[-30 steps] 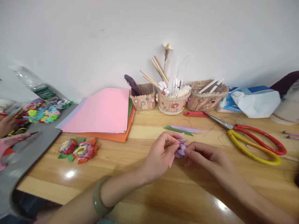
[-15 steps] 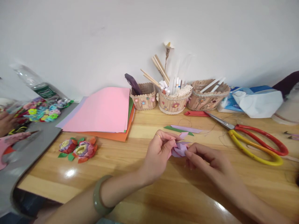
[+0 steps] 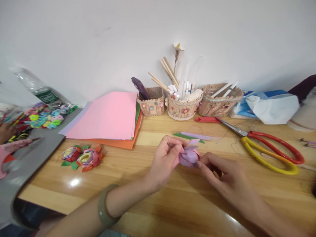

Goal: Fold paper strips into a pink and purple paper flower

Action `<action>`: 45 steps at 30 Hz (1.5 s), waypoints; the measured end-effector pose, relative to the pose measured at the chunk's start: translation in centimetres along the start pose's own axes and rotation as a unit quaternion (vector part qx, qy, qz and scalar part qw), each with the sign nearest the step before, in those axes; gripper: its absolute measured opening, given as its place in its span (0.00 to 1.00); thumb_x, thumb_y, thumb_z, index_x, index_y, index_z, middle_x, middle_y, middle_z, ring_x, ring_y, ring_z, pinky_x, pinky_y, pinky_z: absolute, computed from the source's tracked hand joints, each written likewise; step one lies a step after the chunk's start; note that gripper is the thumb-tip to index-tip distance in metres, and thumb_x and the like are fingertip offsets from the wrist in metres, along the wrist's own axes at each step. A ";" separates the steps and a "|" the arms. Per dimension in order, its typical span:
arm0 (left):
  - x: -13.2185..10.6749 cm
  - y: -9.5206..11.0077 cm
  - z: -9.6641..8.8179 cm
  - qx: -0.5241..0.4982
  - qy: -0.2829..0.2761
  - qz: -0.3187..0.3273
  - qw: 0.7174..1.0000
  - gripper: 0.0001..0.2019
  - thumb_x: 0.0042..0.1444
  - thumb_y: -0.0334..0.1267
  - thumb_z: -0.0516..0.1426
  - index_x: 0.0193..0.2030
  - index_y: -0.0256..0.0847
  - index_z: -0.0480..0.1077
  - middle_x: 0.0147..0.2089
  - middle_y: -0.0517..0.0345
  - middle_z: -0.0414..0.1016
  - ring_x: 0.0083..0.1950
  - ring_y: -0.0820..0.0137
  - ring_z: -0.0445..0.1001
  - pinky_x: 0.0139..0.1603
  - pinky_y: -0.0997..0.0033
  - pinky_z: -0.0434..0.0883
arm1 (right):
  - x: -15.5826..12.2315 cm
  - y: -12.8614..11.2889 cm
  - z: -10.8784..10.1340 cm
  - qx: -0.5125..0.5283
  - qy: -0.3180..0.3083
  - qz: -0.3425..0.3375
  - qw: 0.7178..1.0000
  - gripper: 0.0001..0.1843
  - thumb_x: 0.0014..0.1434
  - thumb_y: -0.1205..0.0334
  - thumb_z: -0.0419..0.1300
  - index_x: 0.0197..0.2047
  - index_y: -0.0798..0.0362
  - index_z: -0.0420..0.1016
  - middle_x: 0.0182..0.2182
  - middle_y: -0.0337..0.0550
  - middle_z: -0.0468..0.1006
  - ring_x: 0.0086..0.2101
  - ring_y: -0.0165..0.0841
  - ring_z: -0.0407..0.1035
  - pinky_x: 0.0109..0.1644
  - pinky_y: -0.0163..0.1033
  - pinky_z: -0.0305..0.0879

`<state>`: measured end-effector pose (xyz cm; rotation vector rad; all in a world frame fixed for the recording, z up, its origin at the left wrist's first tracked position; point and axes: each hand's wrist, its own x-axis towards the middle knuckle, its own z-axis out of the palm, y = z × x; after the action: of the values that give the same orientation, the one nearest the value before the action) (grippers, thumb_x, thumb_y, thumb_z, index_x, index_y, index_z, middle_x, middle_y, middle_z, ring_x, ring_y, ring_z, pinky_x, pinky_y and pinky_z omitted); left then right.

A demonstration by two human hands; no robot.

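Nearest, the left forearm wears a green bangle (image 3: 106,206), and beyond its wrist the left hand (image 3: 163,164) pinches the near-left side of a flower (image 3: 189,158) of folded purple and pink paper. The right hand (image 3: 222,172) meets it from the other side, with thumb and forefinger drawn narrow on its lower right edge; how the other right fingers lie beneath, I cannot tell. So the flower is between the two hands, held just over the table (image 3: 177,214). I judge it to be very light and rather stiff along the folds, but soft at the thin petal tips, which could crease or tear under a strong press. Paper is not very slippery, so a gentle pinch should be enough. The better hold is at the layered folds close to the middle, I think, not at the loose points. Just beyond the hands, a purple strip (image 3: 197,136) lies over a green strip (image 3: 178,134). To the right of the right hand are scissors (image 3: 243,133), and well to the left of the left hand, two blooms (image 3: 89,159). Farther off, a paper stack (image 3: 106,115) is beyond the left hand.
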<state>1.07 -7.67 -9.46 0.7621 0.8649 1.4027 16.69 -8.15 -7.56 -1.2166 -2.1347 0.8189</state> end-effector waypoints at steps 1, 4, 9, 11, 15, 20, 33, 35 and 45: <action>0.1 0.2 -0.2 0.019 0.024 0.010 0.999 0.11 0.48 0.41 0.59 0.28 0.38 0.61 0.31 0.61 0.67 0.30 0.78 0.66 0.30 0.76 0.65 | 0.0 0.1 -0.1 -0.007 0.003 -0.001 1.000 0.13 0.56 0.61 0.50 0.21 0.51 0.62 0.14 0.34 0.62 0.17 0.26 0.56 0.19 0.32 0.50; 0.2 0.5 -0.4 0.058 0.046 0.032 0.997 0.09 0.50 0.41 0.57 0.29 0.38 0.62 0.32 0.62 0.66 0.25 0.81 0.61 0.23 0.81 0.59 | -0.1 0.4 -0.7 0.006 0.033 0.009 0.999 0.15 0.56 0.62 0.50 0.19 0.51 0.61 0.13 0.33 0.59 0.16 0.25 0.54 0.19 0.32 0.49; -0.2 0.3 -0.1 0.055 -0.044 -0.036 0.997 0.11 0.50 0.42 0.57 0.30 0.38 0.61 0.34 0.59 0.68 0.29 0.79 0.64 0.26 0.79 0.62 | 0.2 0.6 -1.8 0.024 0.175 -0.014 0.984 0.04 0.56 0.61 0.54 0.32 0.48 0.69 0.27 0.38 0.71 0.28 0.31 0.65 0.30 0.35 0.61; -0.3 0.1 0.1 0.049 -0.059 -0.048 0.996 0.11 0.50 0.43 0.57 0.31 0.38 0.61 0.34 0.57 0.69 0.29 0.78 0.65 0.28 0.77 0.64 | 0.5 0.7 -1.8 0.014 0.159 -0.053 0.986 0.08 0.55 0.60 0.56 0.40 0.46 0.71 0.37 0.42 0.73 0.38 0.36 0.67 0.39 0.40 0.64; -0.4 0.1 0.3 0.048 -0.079 -0.090 0.992 0.12 0.48 0.42 0.59 0.30 0.37 0.61 0.31 0.57 0.71 0.28 0.77 0.66 0.29 0.77 0.64 | 0.7 0.6 -1.4 0.037 0.073 -0.089 0.993 0.11 0.56 0.61 0.57 0.43 0.45 0.72 0.39 0.43 0.74 0.40 0.36 0.69 0.42 0.42 0.67; -0.6 0.6 0.5 0.075 -0.073 -0.107 0.989 0.12 0.45 0.40 0.61 0.30 0.37 0.63 0.30 0.59 0.71 0.29 0.76 0.68 0.31 0.75 0.64 | 0.7 0.7 -0.9 0.045 0.073 -0.108 0.990 0.10 0.56 0.65 0.57 0.42 0.46 0.74 0.36 0.42 0.75 0.36 0.32 0.71 0.37 0.37 0.69; -1.4 0.8 0.0 0.261 -0.104 0.123 0.952 0.03 0.50 0.33 0.58 0.32 0.38 0.72 0.37 0.52 0.74 0.47 0.68 0.70 0.48 0.66 0.67 | 0.3 0.2 -1.4 -0.063 0.150 -0.207 0.965 0.09 0.52 0.68 0.60 0.38 0.48 0.73 0.31 0.43 0.77 0.31 0.33 0.71 0.32 0.38 0.68; -1.4 0.7 0.0 0.270 -0.107 0.148 0.946 0.02 0.50 0.32 0.58 0.32 0.38 0.72 0.36 0.52 0.75 0.48 0.67 0.70 0.49 0.66 0.68 | 0.2 0.1 -1.4 -0.087 0.159 -0.225 0.957 0.10 0.52 0.69 0.61 0.39 0.49 0.72 0.31 0.43 0.77 0.31 0.33 0.71 0.32 0.38 0.68; -1.5 0.6 0.0 0.301 -0.116 0.194 0.927 0.01 0.51 0.29 0.57 0.31 0.38 0.70 0.38 0.51 0.77 0.51 0.66 0.69 0.52 0.62 0.67 | 0.2 0.6 -1.1 -0.148 0.207 -0.281 0.925 0.10 0.50 0.72 0.62 0.37 0.53 0.70 0.28 0.42 0.76 0.29 0.30 0.69 0.32 0.37 0.65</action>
<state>0.81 -9.11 -8.87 1.6093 1.0020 1.3486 17.72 -7.47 -7.19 -0.7431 -2.1145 -0.0163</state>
